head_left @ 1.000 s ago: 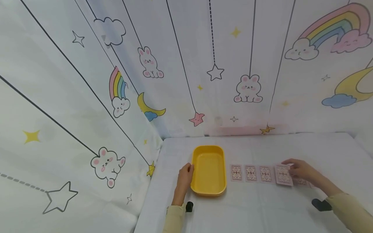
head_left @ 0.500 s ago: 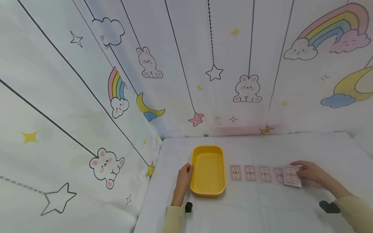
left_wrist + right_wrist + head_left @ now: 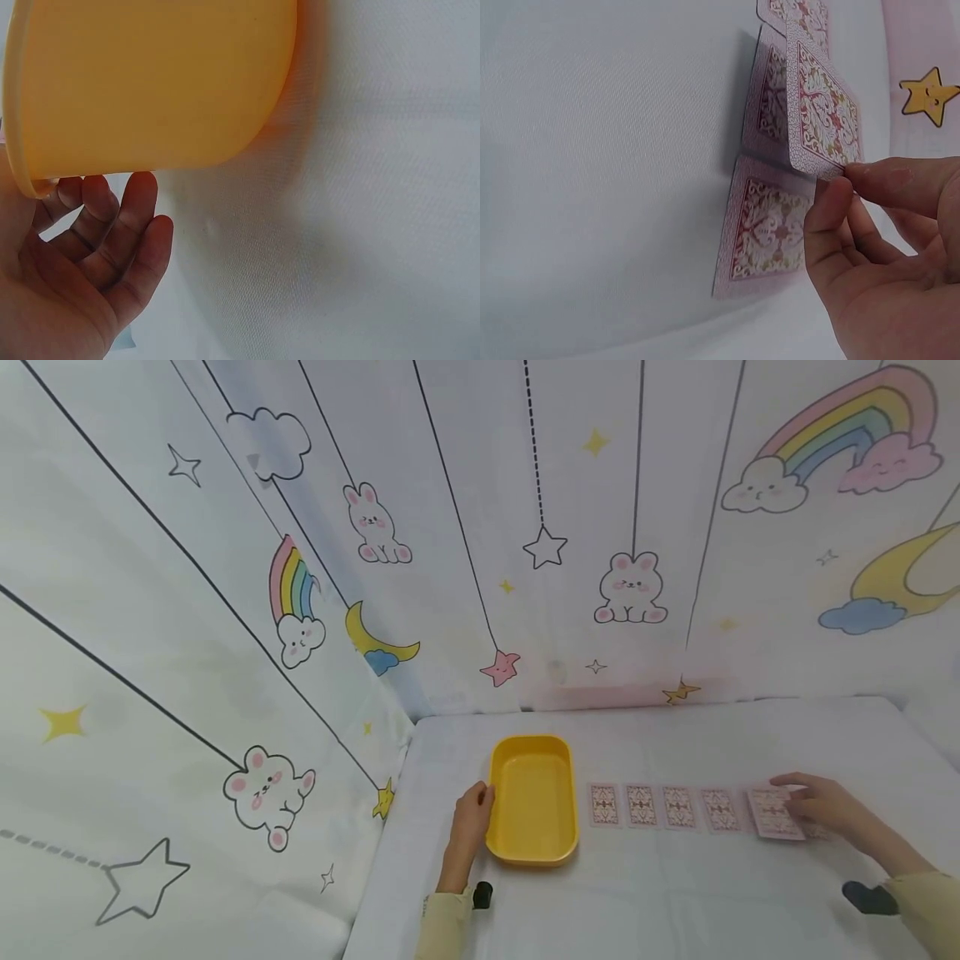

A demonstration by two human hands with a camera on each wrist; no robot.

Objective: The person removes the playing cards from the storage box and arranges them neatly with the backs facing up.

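Note:
In the head view, a row of face-down playing cards (image 3: 680, 807) with red patterned backs runs rightward across the white cloth. My right hand (image 3: 825, 806) is over the row's right end, pinching one playing card (image 3: 825, 105) by its edge between thumb and fingertips. That card is tilted and raised above another card (image 3: 772, 101), partly covering it. A further card (image 3: 769, 229) lies flat just under the fingers. At the row's left stands a yellow plastic tray (image 3: 532, 806) with nothing inside. My left hand (image 3: 471, 818) grips its left rim, fingertips (image 3: 142, 184) against the outer wall.
White cloth (image 3: 637, 910) covers the table. A white curtain (image 3: 465, 568) printed with bunnies, stars and rainbows hangs behind and to the left. Black devices (image 3: 870, 897) sit at both wrists.
My right hand has moved rightward along the row with the pinched card, uncovering the fourth card from the left. My left hand stays on the tray, and the view has shifted slightly.

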